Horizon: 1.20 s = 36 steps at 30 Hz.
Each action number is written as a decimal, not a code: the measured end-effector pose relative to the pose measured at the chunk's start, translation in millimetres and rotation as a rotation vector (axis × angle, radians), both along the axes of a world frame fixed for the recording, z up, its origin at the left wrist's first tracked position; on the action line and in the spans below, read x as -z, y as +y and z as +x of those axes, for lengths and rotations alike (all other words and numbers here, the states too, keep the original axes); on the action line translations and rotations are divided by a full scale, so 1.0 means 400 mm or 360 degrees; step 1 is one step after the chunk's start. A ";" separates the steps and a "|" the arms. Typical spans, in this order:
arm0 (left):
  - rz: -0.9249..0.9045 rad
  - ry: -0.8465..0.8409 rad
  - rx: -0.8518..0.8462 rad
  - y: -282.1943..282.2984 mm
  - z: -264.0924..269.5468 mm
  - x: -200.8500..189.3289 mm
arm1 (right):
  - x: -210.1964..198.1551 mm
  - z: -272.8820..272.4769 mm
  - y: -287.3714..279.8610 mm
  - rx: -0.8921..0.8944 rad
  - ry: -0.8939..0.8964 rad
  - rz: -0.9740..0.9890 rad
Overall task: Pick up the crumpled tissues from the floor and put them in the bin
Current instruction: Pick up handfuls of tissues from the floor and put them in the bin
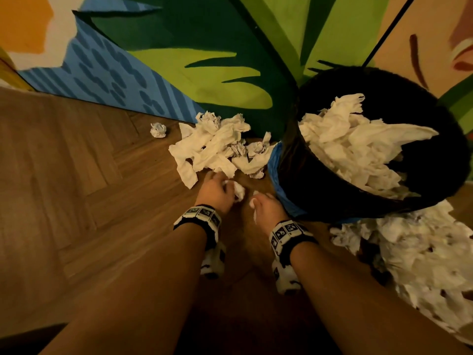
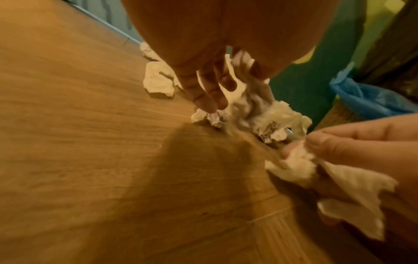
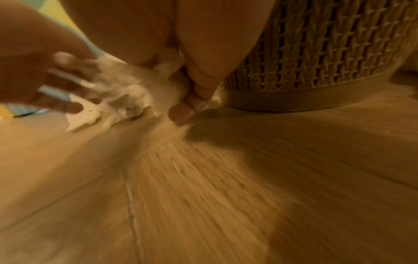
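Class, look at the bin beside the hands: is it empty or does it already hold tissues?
It holds tissues. In the head view the bin has white tissues heaped inside, reaching near its rim.

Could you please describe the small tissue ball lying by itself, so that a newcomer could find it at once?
Start at the painted wall and follow its foot to the wooden floor. Left of the big tissue pile lies the tissue ball, tightly balled and alone, touching nothing.
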State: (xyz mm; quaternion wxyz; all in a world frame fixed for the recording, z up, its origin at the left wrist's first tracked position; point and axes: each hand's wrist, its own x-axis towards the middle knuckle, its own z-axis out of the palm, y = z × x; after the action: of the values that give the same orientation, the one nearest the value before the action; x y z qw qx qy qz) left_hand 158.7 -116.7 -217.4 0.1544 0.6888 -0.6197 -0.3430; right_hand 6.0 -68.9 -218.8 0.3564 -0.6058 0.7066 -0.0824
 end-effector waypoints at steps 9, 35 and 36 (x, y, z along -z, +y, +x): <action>-0.0056 0.0288 -0.0704 0.014 0.079 -0.006 | -0.045 0.029 -0.035 0.0282 -0.0006 0.0001; 0.0308 -0.0474 0.0408 -0.009 -0.001 0.051 | 0.067 0.018 0.040 -0.0069 0.0406 0.0380; 0.0328 -0.0522 0.0397 -0.013 0.003 0.050 | 0.062 0.013 0.052 -0.0047 0.0351 0.0397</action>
State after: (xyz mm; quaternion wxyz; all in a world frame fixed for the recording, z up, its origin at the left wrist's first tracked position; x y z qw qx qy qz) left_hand 160.0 -121.8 -237.4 -0.0631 0.6657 -0.6784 -0.3045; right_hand 11.3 -47.9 -243.7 0.3503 -0.5725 0.7372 0.0783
